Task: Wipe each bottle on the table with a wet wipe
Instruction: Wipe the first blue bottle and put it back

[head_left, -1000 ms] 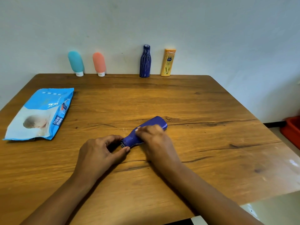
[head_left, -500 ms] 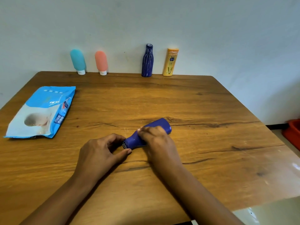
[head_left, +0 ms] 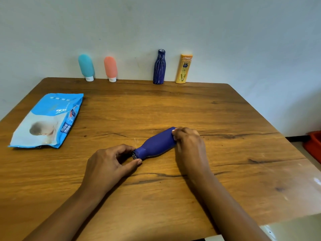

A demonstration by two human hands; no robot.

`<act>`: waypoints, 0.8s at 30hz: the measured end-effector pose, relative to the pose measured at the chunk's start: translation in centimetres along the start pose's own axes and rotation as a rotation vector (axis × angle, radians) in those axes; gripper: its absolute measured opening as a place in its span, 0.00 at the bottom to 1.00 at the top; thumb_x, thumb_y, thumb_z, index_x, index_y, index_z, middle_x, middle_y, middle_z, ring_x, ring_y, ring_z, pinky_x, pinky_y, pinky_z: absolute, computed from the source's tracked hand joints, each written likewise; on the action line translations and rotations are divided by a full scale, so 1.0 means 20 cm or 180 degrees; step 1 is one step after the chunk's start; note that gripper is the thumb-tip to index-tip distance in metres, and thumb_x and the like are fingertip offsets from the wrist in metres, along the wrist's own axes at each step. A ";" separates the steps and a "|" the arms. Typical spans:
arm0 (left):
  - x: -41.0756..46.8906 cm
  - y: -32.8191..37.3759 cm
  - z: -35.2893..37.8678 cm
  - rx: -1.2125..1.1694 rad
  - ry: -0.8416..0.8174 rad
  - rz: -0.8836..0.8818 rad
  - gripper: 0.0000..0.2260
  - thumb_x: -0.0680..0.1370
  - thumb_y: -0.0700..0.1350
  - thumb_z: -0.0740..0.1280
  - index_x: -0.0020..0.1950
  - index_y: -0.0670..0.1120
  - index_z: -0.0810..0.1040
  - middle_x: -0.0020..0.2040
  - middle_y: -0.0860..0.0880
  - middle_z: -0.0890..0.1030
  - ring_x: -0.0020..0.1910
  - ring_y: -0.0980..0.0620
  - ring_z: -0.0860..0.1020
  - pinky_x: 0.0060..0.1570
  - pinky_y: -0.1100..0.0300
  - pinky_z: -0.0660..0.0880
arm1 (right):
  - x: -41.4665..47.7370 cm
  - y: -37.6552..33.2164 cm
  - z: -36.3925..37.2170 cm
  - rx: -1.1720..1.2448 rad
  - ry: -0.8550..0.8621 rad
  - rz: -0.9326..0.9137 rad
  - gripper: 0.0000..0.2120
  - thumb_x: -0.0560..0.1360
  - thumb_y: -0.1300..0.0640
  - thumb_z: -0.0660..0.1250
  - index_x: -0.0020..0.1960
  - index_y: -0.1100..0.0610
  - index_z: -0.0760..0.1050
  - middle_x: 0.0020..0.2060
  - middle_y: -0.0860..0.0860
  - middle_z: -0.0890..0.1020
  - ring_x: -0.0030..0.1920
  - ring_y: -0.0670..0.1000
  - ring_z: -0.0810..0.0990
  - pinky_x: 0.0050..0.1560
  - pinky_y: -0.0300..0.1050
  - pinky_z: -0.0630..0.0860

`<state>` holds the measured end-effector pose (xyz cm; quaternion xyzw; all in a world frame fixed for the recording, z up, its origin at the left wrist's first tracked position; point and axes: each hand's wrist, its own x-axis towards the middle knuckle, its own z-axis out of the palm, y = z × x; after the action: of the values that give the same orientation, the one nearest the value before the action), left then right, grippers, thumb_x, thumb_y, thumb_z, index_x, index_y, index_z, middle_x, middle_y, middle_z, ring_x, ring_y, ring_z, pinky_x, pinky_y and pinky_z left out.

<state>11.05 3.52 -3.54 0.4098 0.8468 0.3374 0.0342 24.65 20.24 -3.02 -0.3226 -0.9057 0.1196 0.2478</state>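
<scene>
A plain blue bottle [head_left: 157, 143] lies on its side in the middle of the wooden table [head_left: 225, 153]. My left hand [head_left: 111, 164] pinches its cap end between thumb and fingers. My right hand [head_left: 189, 145] is closed over the bottle's base end; a sliver of white shows at the fingertips, too small to identify. Along the wall stand a teal tube [head_left: 86, 67], a pink tube [head_left: 110, 68], a patterned dark blue bottle [head_left: 159, 67] and an orange-yellow bottle [head_left: 184, 69]. A blue and white wet wipe pack [head_left: 47, 121] lies flat at the left.
A red bin [head_left: 313, 145] sits on the floor past the table's right edge. The wall rises directly behind the row of bottles.
My right hand has slid from the bottle's neck along its body to the base end, uncovering most of the bottle. My left hand has stayed on the cap.
</scene>
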 end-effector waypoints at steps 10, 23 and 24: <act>0.05 -0.02 0.04 -0.0400 0.0035 -0.0312 0.20 0.67 0.58 0.73 0.55 0.49 0.83 0.58 0.56 0.80 0.57 0.57 0.76 0.54 0.60 0.72 | 0.01 -0.04 0.00 -0.0204 0.0003 -0.0006 0.13 0.75 0.63 0.64 0.59 0.57 0.76 0.54 0.53 0.77 0.53 0.49 0.72 0.52 0.41 0.71; 0.00 0.02 0.03 -0.0704 0.0249 0.0181 0.19 0.65 0.47 0.78 0.52 0.56 0.77 0.50 0.59 0.79 0.49 0.62 0.75 0.42 0.69 0.69 | -0.10 -0.06 -0.08 0.1144 0.0866 -0.0068 0.14 0.74 0.65 0.66 0.60 0.58 0.77 0.53 0.50 0.79 0.55 0.46 0.76 0.57 0.39 0.74; 0.00 0.02 0.03 -0.0689 0.0268 0.0255 0.19 0.65 0.47 0.78 0.53 0.56 0.77 0.50 0.58 0.79 0.49 0.61 0.75 0.43 0.68 0.69 | -0.11 -0.10 -0.07 0.1116 0.0787 -0.0242 0.15 0.74 0.65 0.66 0.60 0.59 0.77 0.55 0.51 0.79 0.56 0.46 0.76 0.58 0.38 0.73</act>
<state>11.37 4.01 -3.72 0.4227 0.7891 0.4448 0.0291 25.93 17.38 -1.89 -0.2523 -0.8452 0.2254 0.4137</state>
